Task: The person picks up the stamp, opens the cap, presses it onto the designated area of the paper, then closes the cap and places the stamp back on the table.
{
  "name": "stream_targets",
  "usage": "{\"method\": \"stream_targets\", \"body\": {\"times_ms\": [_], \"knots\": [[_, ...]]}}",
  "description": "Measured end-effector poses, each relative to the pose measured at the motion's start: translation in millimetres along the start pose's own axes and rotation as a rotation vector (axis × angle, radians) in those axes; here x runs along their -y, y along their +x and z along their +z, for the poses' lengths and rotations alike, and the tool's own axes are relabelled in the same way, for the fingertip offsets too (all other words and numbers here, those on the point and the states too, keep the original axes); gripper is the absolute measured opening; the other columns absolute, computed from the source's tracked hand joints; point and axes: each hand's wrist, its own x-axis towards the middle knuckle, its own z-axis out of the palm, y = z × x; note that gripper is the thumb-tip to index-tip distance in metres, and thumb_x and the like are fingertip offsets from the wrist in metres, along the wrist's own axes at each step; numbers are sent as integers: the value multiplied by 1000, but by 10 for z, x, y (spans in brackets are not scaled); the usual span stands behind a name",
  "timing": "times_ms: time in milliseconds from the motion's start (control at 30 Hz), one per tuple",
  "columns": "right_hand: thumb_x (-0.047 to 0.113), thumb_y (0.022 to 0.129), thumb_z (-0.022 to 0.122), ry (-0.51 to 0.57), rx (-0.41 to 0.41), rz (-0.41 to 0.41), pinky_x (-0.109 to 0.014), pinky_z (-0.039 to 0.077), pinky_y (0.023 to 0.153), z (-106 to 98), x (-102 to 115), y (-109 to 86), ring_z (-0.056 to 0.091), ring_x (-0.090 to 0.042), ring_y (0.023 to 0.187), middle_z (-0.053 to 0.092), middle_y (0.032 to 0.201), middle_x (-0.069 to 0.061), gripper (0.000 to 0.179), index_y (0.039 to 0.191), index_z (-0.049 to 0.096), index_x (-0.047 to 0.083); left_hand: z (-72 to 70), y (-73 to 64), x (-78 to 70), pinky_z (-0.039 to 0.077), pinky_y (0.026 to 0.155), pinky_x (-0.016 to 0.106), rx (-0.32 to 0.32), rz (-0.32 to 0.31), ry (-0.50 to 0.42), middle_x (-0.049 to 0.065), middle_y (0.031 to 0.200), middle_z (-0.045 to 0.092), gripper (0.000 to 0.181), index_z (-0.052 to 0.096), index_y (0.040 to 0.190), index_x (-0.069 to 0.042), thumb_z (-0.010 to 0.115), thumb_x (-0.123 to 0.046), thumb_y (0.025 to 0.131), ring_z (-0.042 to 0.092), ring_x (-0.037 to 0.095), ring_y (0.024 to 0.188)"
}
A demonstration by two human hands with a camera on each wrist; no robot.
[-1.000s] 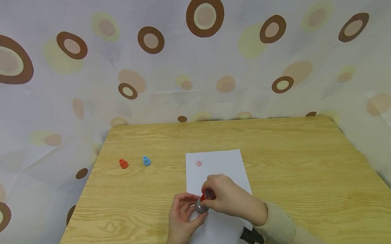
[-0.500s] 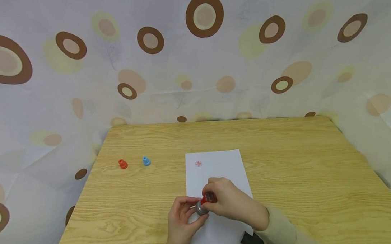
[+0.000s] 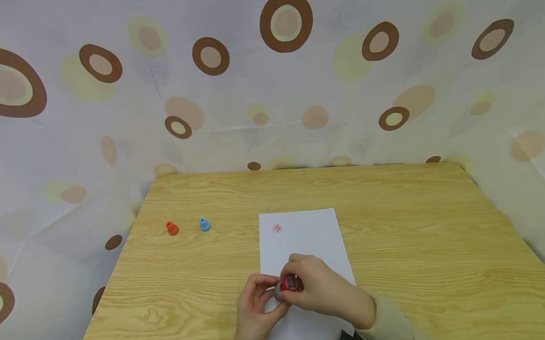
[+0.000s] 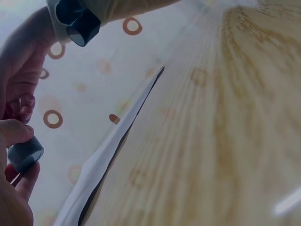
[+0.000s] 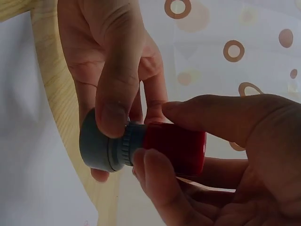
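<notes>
Both hands meet over the white paper (image 3: pixel 302 239), which bears a small round red stamp mark (image 3: pixel 277 228) near its far left corner. My left hand (image 3: pixel 254 310) pinches the grey cap (image 5: pixel 96 146) of a small stamp between thumb and fingers. My right hand (image 3: pixel 319 284) grips the stamp's red body (image 5: pixel 175 148), thumb and fingers on opposite sides. Lying almost level in the right wrist view, the stamp has a ribbed grey collar (image 5: pixel 134 141) between cap and body. In the left wrist view the grey cap (image 4: pixel 26 154) shows its flat end, held clear above the paper.
Two small bell-shaped pieces, one red (image 3: pixel 172 228) and one blue (image 3: pixel 204 224), stand on the wooden table (image 3: pixel 414 225) to the left of the paper. Behind the table hangs a cloth (image 3: pixel 323 88) patterned with circles. A black wrist device (image 3: pixel 350 339) sits by the right sleeve.
Both hands have shifted slightly toward me with the stamp between them. The red body has tipped a little lower beside the cap. The coloured pieces and paper stay put.
</notes>
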Motion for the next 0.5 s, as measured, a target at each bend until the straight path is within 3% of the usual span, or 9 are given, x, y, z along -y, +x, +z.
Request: {"method": "stream_targets", "body": {"times_ms": [233,500], "knots": [[10,77,81,23,-50,-22,-15,46,58,50,-24,-45,50,-1,69,56,78,8,14,84,69,8,-10,-1,-6,54,90,29,31,-29,-18,11,114,58,46,50,111,13,75,19,73,63,16,109],[6,77,82,21,-147,-44,-15,46,56,60,-51,-86,49,-1,66,58,79,7,17,88,69,7,-2,-2,32,52,94,34,117,24,-56,10,121,55,51,46,116,14,74,19,75,60,18,117]]}}
